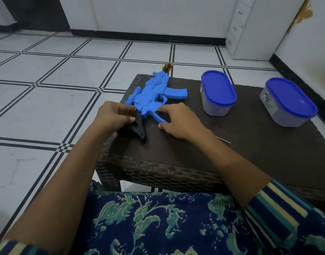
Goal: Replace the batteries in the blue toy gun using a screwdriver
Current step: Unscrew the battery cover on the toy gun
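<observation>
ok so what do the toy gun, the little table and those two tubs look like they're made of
Toy gun: moulded plastic, matte blue body with a black stock, judging by uniform colour and soft moulded edges.
Table: looks like woven rattan, probably moulded plastic imitation, dark brown.
Two tubs: translucent greyish plastic with glossy blue lids that catch reflections.

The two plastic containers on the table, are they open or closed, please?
Closed: blue lids sit flat on both containers.

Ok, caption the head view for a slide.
Both hands, left hand and right hand, hold the blue toy gun on a wicker table.
</observation>
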A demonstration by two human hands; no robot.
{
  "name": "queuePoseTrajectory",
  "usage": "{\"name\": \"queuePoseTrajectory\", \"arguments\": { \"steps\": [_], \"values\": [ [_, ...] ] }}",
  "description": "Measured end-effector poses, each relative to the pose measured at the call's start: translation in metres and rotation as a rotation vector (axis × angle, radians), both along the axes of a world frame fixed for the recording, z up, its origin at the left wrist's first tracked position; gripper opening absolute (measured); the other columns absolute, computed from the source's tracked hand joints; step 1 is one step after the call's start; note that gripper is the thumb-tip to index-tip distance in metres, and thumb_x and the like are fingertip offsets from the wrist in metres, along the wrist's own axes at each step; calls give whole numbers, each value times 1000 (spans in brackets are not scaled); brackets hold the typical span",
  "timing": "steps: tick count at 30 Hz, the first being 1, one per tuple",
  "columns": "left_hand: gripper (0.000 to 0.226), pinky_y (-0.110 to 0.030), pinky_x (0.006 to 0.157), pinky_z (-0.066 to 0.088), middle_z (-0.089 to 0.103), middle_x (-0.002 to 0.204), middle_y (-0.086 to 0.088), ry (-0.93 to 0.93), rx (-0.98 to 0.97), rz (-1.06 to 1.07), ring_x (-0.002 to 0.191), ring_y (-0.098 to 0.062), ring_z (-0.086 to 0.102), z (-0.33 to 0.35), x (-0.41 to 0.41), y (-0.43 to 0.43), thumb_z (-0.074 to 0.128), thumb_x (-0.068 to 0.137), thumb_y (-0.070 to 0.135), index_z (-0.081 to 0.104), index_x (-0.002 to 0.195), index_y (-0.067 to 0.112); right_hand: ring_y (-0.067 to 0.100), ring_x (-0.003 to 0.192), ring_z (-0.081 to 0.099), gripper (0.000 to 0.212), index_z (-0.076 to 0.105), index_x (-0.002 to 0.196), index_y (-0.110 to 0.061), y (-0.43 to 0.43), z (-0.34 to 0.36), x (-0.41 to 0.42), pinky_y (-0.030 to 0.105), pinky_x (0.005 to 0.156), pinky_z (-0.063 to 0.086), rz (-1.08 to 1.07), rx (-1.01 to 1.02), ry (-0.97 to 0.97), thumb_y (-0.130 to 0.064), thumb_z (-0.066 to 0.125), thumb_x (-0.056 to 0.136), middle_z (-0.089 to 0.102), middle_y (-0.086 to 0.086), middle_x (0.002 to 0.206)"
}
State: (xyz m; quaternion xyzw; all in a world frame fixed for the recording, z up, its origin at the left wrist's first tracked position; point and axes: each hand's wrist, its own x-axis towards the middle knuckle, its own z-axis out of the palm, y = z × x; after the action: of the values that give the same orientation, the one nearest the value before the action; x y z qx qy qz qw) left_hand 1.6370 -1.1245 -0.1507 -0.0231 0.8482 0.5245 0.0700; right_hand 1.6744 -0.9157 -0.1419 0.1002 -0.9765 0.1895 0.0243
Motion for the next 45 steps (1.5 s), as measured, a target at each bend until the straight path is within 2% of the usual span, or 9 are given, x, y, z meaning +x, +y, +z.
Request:
{"name": "queuePoseTrajectory", "arguments": {
  "steps": [7,13,19,27,31,35,38,41,45],
  "values": [
    [38,-25,103,41,67,119,-2,179,-253,-71,114,-14,60,9,7,9,72,78,3,70,113,17,26,150,7,14,68,104,-29,-10,-5,0,57,110,28,95,132,16,-34,65,91,15,1,164],
    [38,-24,111,30,56,135,3,322,-482,-291,129,-13,48,8,10,15,67,83,13,67,121,20,27,150,7,14,70,103,-32,-13,-7,-6,58,108,30,86,63,-60,-28,67,91,14,-2,164],
    [36,-27,112,31,57,135,1,374,-555,-288,129,-17,49,5,9,20,62,86,12,66,121,19,28,150,4,8,63,91,-32,-15,-6,-6,62,107,30,70,0,-112,-25,67,91,13,-2,164],
    [33,-30,106,38,58,134,-1,409,-608,-266,122,-25,54,8,16,26,57,87,10,69,117,18,31,149,-15,7,51,104,-24,-25,-16,-3,79,104,13,142,335,54,-24,49,97,-12,1,164],
    [36,-32,104,40,58,134,2,387,-625,-241,118,-24,56,8,20,29,67,84,24,67,119,19,24,148,-18,6,50,102,-21,-17,-15,0,79,104,8,155,242,30,-21,45,98,-12,-3,163],
    [43,-38,89,49,67,116,-1,342,-632,-194,106,-26,59,12,27,34,79,70,35,69,108,18,17,149,-13,6,50,96,-18,12,7,2,71,111,7,46,-15,5,-19,45,100,-4,-7,163],
    [35,-36,78,50,63,95,-4,333,-651,-142,96,-25,57,17,32,41,74,71,24,67,105,19,21,145,7,4,52,96,-19,41,15,3,60,108,29,-91,-78,16,-18,48,98,13,-2,157],
    [66,-37,83,47,61,117,-5,288,-656,-154,113,-27,53,15,34,49,71,70,16,52,132,28,24,124,30,1,51,96,-17,62,12,7,43,90,44,-224,-42,2,-17,51,97,32,5,132],
    [86,-49,95,45,39,145,5,225,-841,-253,132,-33,33,13,39,57,67,70,18,28,145,38,22,110,40,4,50,101,-16,69,6,16,36,76,37,-283,3,-74,-18,50,97,40,5,120]
  ]
}}
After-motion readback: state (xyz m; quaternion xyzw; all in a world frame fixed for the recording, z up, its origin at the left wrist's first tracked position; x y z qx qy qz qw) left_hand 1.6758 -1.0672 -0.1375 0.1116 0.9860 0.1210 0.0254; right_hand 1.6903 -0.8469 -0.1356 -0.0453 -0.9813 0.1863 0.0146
